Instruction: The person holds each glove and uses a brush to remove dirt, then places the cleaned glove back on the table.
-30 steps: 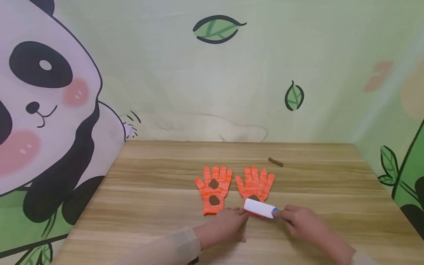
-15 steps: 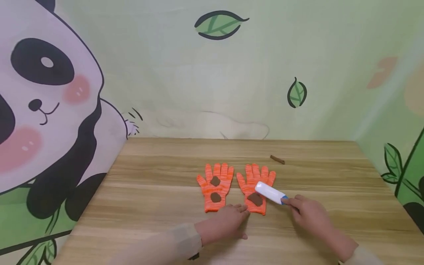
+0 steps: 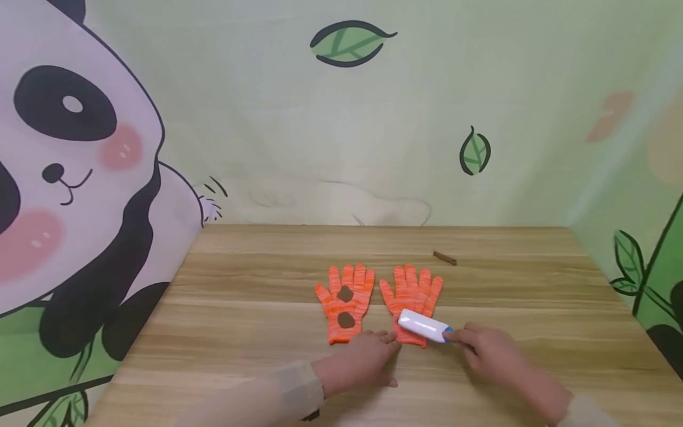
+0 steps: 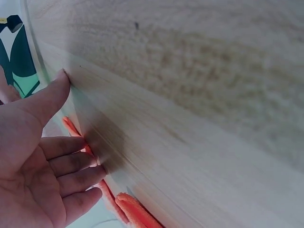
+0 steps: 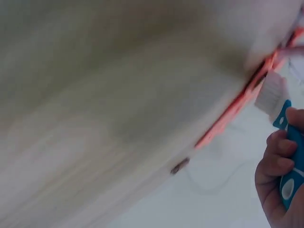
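Head view: the right hand [image 3: 493, 356] has its grip clamped on a brush [image 3: 424, 326], held over the near end of an orange glove [image 3: 409, 290] on the bench [image 3: 240, 332]; the left hand [image 3: 365, 359], fingers straight, lies at that end's edge.

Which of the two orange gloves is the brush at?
The glove on the right, nearer the right hand: the brush hides part of its lower end. The glove on the left lies clear of it, two brown patches showing.
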Demonstrator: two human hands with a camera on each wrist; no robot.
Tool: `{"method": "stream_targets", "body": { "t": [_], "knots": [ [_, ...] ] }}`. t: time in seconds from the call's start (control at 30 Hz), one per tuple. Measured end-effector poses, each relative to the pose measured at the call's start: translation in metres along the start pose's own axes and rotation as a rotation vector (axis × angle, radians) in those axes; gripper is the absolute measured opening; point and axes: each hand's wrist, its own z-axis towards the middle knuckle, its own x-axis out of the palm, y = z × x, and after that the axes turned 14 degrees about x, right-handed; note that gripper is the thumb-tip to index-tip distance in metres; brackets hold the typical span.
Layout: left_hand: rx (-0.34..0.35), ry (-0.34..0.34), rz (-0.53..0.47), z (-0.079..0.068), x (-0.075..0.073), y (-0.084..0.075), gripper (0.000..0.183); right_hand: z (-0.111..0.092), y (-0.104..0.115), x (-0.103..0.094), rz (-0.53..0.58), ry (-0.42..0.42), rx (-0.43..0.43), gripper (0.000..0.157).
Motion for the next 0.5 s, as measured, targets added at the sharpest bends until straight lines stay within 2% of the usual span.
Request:
{"method": "stream_targets", "body": {
  "t": [0.1,0.2,0.27,0.3,0.43,0.5],
  "knots": [
    [0.001,0.005,-0.01,0.0,-0.001,0.001,0.073,-0.001,-0.003,0.0,-0.016,-0.064,0.067,0.028],
    [0.002,-0.002,-0.011,0.0,-0.002,0.002,0.074,-0.002,-0.006,0.001,0.012,-0.078,-0.024,0.03],
    [0.004,-0.004,-0.007,0.0,-0.002,0.001,0.074,-0.004,-0.008,0.004,0.053,-0.058,-0.082,0.031],
    [0.004,-0.004,-0.005,0.0,-0.002,0.001,0.074,-0.005,-0.009,0.005,0.058,-0.06,-0.086,0.031],
    [0.002,0.003,-0.004,0.001,-0.002,0.001,0.073,-0.003,-0.014,0.006,0.053,-0.118,0.019,0.03],
    [-0.005,0.012,-0.015,0.002,-0.002,0.001,0.073,-0.002,-0.015,0.007,0.07,-0.145,0.0,0.032]
  ]
}}
